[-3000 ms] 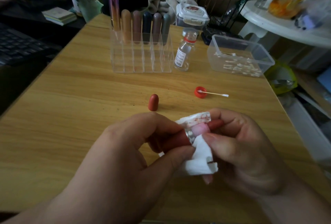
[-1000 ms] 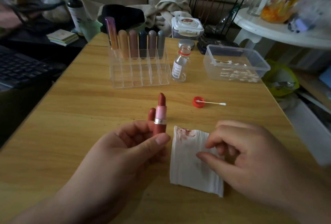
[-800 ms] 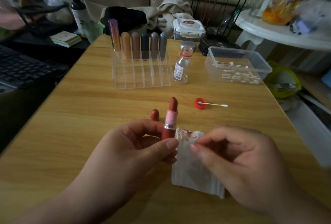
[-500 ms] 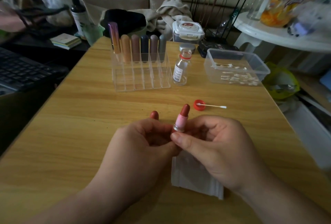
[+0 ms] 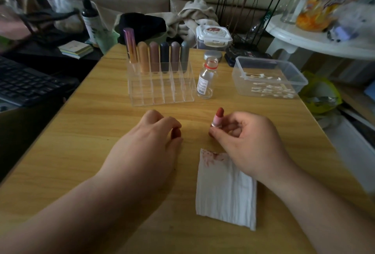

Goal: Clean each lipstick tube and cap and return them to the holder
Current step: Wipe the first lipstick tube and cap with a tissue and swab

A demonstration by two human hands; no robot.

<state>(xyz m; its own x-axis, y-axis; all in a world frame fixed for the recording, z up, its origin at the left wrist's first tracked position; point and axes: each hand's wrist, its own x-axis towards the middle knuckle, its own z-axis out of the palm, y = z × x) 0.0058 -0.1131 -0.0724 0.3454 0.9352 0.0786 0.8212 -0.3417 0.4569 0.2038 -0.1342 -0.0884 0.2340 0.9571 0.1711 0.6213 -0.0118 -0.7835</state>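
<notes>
The lipstick (image 5: 218, 117) has passed from both hands to the right hand (image 5: 249, 142) alone. It is pinched at its base above the bench (image 5: 81, 142), long axis upright, red tip up. The left hand (image 5: 150, 142) has moved aside, its fingers curled round the cap (image 5: 176, 133).

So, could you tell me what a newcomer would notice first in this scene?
The right hand holds an open red lipstick tube mid-table, while the left hand pinches its red cap beside it. Nearer the viewer lies a red-stained white tissue; behind stands the clear holder with six tubes in its back row.
</notes>
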